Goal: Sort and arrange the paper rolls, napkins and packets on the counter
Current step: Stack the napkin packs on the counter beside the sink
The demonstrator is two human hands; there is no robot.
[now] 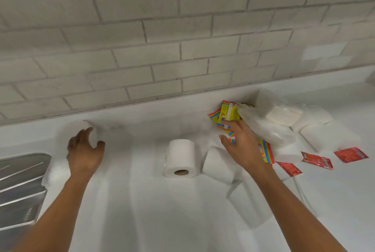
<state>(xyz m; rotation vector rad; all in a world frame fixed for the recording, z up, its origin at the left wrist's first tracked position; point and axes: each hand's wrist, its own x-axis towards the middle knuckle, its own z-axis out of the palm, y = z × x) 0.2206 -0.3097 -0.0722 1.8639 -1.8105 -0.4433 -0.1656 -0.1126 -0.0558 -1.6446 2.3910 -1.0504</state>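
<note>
My left hand (85,150) reaches to a white paper roll (76,129) standing by the wall, fingers loosely curved against it and thumb spread off to the right. Another white roll (54,172) lies just below and left of that hand. My right hand (241,144) is spread open over the yellow striped packets (227,113), its fingertips touching them. One more yellow packet (265,153) shows under my wrist. A roll (180,156) lies on its side at the centre, with two more rolls (219,164) (247,205) to its right.
A plastic-wrapped napkin pack (284,116) and more rolls (324,136) sit at the right by the wall. Three red packets (316,160) lie scattered on the white counter (142,211). A ribbed metal sink drainer (20,186) is at the left edge. A tiled wall backs the counter.
</note>
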